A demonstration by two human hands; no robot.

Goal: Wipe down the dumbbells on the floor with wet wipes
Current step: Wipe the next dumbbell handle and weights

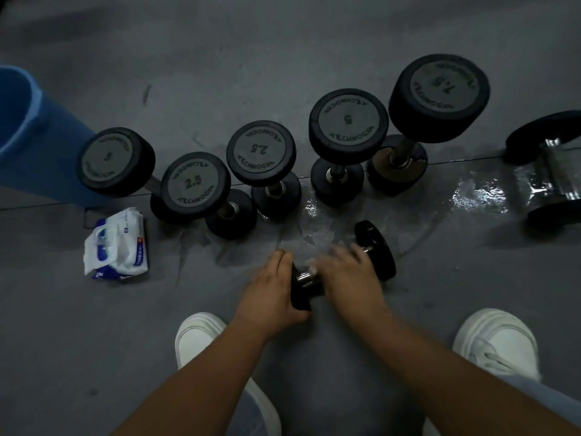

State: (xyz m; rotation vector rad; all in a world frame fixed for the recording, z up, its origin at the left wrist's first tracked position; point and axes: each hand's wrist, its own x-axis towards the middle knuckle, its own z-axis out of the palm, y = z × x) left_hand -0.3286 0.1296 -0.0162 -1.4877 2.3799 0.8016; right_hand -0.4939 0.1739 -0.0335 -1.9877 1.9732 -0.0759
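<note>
The small dumbbell [375, 251] lies on the floor [314, 58] between my hands, its long axis running from near-left to far-right. My left hand [270, 287] wraps round its near end, holding it steady. My right hand [349, 275] sits over the handle [304, 278] (too blurred to tell its grip, or any wipe). The right hand is nearer the far end, which I judge comes next.

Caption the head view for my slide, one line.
Left hand grips a lying dumbbell, blurred right hand over its handle; five upright dumbbells and wipes pack beyond.
</note>
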